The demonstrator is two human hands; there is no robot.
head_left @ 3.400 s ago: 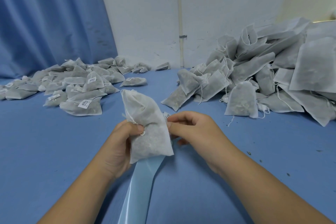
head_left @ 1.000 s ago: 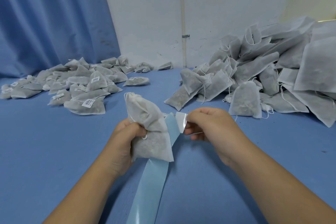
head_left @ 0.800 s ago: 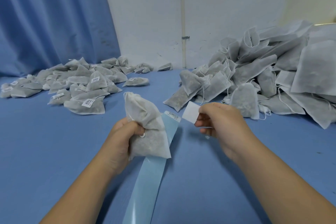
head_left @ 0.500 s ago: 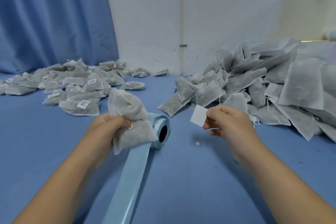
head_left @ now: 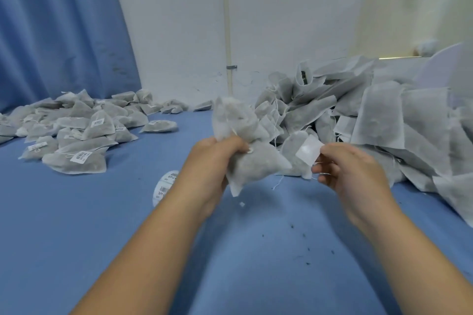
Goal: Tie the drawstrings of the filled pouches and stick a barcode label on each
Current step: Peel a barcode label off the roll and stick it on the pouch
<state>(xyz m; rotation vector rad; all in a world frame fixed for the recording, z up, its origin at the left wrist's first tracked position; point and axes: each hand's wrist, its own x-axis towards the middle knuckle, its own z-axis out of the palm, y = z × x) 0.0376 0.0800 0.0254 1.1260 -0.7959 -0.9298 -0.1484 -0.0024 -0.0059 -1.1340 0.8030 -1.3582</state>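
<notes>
From the head camera we saw a broad stretch of blue cloth table running between two heaps toward the white wall and a blue curtain. The left hand was clenched round the neck of a soft, gauzy grey pouch, plump with dark loose filling and raised above the table's middle. The right hand pinched a small white label just beside it; whether they touched we could not tell. Far left lay labelled pouches; on the right, unlabelled pouches were piled high. A label roll sat by the left wrist.
</notes>
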